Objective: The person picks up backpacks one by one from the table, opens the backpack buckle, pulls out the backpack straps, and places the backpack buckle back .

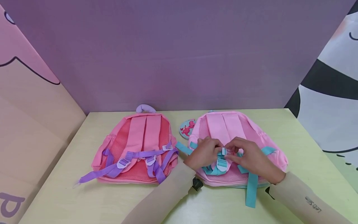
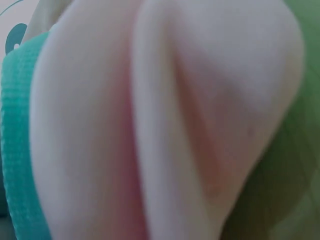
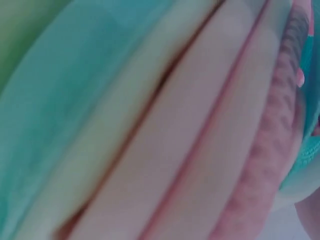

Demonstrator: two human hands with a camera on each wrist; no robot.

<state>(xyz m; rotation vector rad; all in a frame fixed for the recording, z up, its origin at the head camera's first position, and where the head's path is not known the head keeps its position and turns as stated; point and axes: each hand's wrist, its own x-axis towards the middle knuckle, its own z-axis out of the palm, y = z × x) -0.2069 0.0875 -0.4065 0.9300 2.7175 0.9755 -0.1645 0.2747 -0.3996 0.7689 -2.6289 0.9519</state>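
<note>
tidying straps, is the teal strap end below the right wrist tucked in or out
Out: the teal strap end extends past the lower edge of the light pink backpack, tip fully visible.

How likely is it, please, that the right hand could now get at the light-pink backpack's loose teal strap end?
Probably yes: in the head view the teal strap end lies uncovered below the right hand, though that hand appears busy at the upper white buckle.

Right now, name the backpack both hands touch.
The light-pink backpack on the right, with turquoise straps, which the left hand and right hand handle; the coral-pink backpack has purple straps.
</note>
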